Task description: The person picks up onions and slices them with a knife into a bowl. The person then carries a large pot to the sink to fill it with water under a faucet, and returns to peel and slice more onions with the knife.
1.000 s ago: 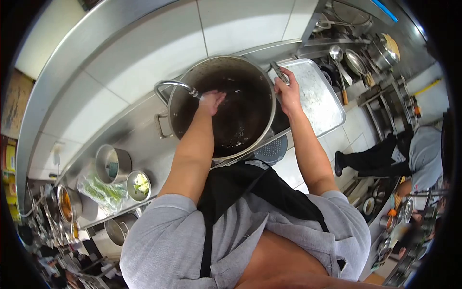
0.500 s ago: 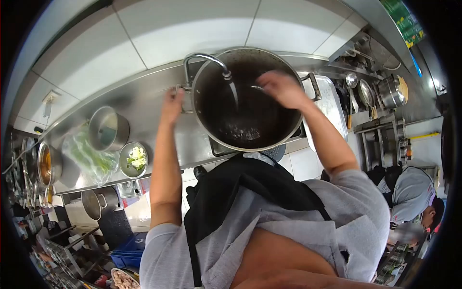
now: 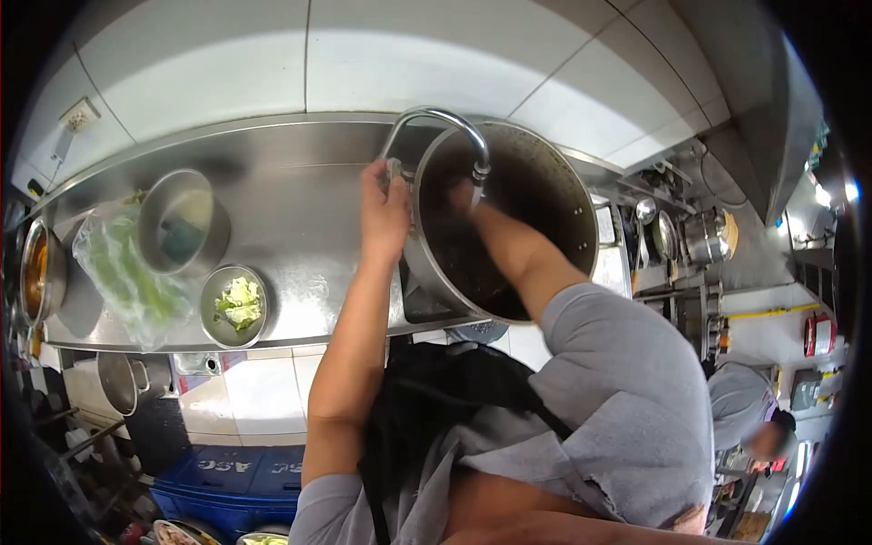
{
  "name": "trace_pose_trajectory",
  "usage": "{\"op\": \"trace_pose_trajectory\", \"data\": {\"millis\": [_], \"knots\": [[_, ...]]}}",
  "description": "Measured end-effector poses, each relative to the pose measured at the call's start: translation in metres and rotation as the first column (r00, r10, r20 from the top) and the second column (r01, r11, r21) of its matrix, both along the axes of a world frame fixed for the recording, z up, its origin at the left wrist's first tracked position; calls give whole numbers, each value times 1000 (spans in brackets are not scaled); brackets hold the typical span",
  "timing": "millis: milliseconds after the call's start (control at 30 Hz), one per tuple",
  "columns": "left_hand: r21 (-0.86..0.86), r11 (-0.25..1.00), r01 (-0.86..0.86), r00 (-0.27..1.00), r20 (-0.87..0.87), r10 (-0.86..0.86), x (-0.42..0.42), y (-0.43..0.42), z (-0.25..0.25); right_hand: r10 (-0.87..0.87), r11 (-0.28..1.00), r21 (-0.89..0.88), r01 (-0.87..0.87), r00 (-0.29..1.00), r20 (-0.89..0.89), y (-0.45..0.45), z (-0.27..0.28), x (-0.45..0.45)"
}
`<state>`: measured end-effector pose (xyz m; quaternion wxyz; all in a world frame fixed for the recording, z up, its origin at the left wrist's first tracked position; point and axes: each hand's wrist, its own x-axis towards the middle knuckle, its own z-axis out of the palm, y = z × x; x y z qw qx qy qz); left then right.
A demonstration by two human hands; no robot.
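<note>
A large dark-bottomed pot (image 3: 589, 218) sits at the sink, leaning a little. Over its left rim arches a chrome faucet (image 3: 445, 113), with water coming from the spout. My left hand (image 3: 386, 204) is closed on the faucet's knob (image 3: 393, 170), beside the pot's left side. Inside the pot, under the spout, is my right hand (image 3: 464, 196); motion smears its fingers, and I cannot see whether they hold anything. The forearm reaches in over the near right rim.
On the steel counter (image 3: 300, 213) to the left stand a deep metal pot (image 3: 218, 238), a bowl of chopped greens (image 3: 239, 304) and a plastic bag of green vegetables (image 3: 123, 272). Blue bins (image 3: 227, 481) are behind me. Ladles (image 3: 645, 212) hang at right; another person (image 3: 740, 400) is further off.
My right hand has gone from above the pot's right side down into it near the stream. My left hand has taken hold of the knob. The view has shifted, and the pot looks more tilted.
</note>
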<state>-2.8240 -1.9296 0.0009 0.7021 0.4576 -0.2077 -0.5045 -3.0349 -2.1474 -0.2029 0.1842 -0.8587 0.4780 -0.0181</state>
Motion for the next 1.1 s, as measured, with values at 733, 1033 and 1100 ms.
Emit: {"op": "trace_pose_trajectory", "data": {"millis": [733, 1033, 1100], "knots": [[48, 997, -58, 998, 14, 57, 14, 5, -30, 493, 571, 782, -250, 866, -82, 77, -22, -66], [12, 999, -37, 996, -81, 38, 14, 5, -13, 803, 595, 387, -705, 547, -238, 42, -52, 22], [8, 999, -43, 999, 5, 42, 14, 4, -25, 653, 547, 743, -385, 752, -90, 110, -38, -30]]}}
